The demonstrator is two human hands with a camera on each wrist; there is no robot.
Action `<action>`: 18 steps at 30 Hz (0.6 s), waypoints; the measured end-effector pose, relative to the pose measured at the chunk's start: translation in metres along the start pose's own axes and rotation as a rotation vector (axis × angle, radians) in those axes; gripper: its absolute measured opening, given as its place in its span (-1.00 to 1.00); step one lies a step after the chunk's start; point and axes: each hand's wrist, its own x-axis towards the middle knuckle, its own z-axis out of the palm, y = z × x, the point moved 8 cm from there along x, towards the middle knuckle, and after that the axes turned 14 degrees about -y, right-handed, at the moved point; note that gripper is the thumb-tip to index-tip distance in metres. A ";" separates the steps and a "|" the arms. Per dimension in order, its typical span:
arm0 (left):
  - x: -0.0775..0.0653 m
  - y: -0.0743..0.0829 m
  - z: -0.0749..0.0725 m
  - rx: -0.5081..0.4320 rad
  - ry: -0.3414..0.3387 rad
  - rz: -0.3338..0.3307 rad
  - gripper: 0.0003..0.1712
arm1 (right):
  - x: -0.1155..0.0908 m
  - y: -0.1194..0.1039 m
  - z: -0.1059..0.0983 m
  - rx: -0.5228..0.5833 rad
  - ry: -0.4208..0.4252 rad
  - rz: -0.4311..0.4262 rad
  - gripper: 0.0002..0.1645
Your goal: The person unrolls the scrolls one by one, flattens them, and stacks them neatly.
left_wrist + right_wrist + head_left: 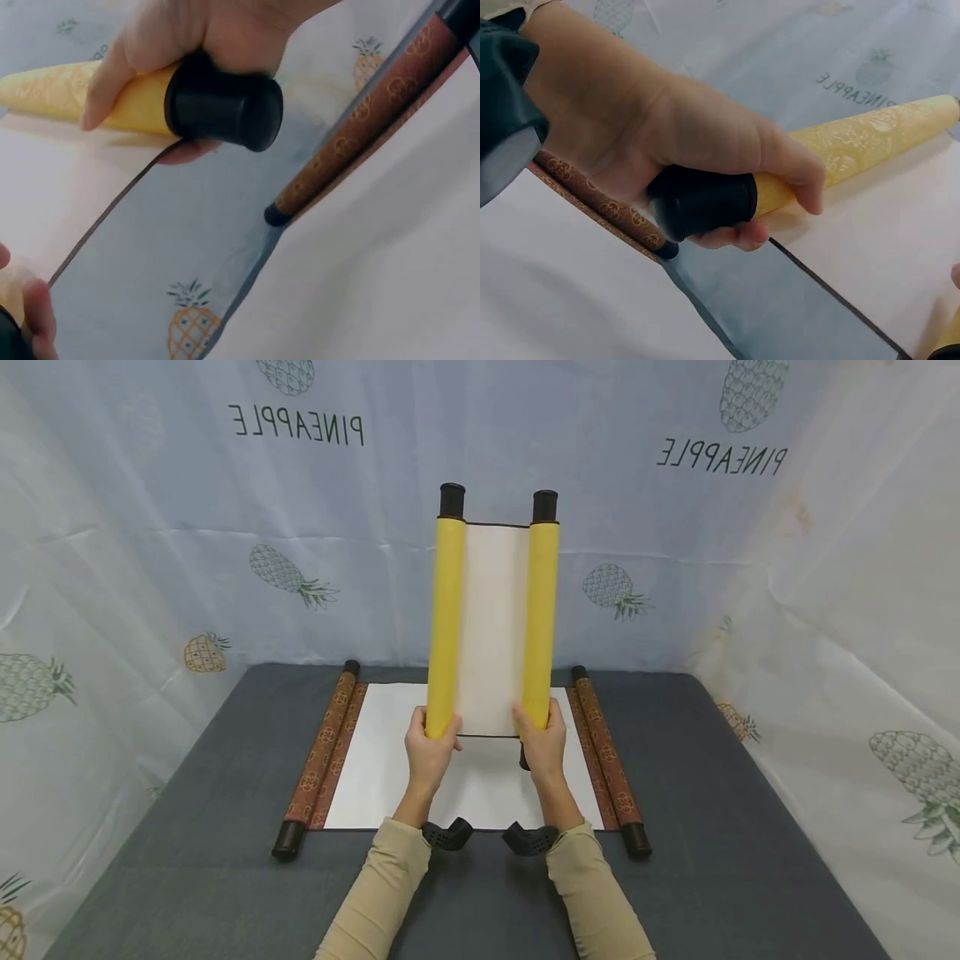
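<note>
My left hand (431, 752) and right hand (543, 745) hold up a scroll with yellow rollers (493, 627), partly unrolled so a pale strip shows between the two rolls. Each hand grips one roll near its lower end, thumb on the front. Black knobs top both rolls. In the left wrist view, a black end knob (225, 109) sticks out below the left hand; the right wrist view shows a matching knob (705, 206) under the right palm. Behind and below, a second scroll with brown patterned rollers (322, 756) lies spread on the table, its white sheet (375, 760) partly covered by my hands and the raised scroll.
The dark grey table (195, 843) stretches out on both sides of the spread scroll. A whitish curtain (390, 593) printed with pineapples hangs behind the table and along both sides. Black wrist mounts (448, 835) sit at my sleeve cuffs.
</note>
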 end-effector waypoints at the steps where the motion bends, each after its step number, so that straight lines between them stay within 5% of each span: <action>1: 0.000 0.001 -0.001 0.010 0.000 0.006 -0.69 | -0.001 -0.001 0.000 -0.002 0.009 -0.018 -0.54; 10: 0.001 -0.003 -0.008 0.084 0.046 -0.050 -0.65 | -0.001 0.000 -0.005 0.029 0.064 -0.069 -0.55; 18: -0.001 -0.004 -0.010 0.074 0.106 -0.022 -0.67 | 0.001 0.003 -0.011 0.044 0.090 -0.043 -0.49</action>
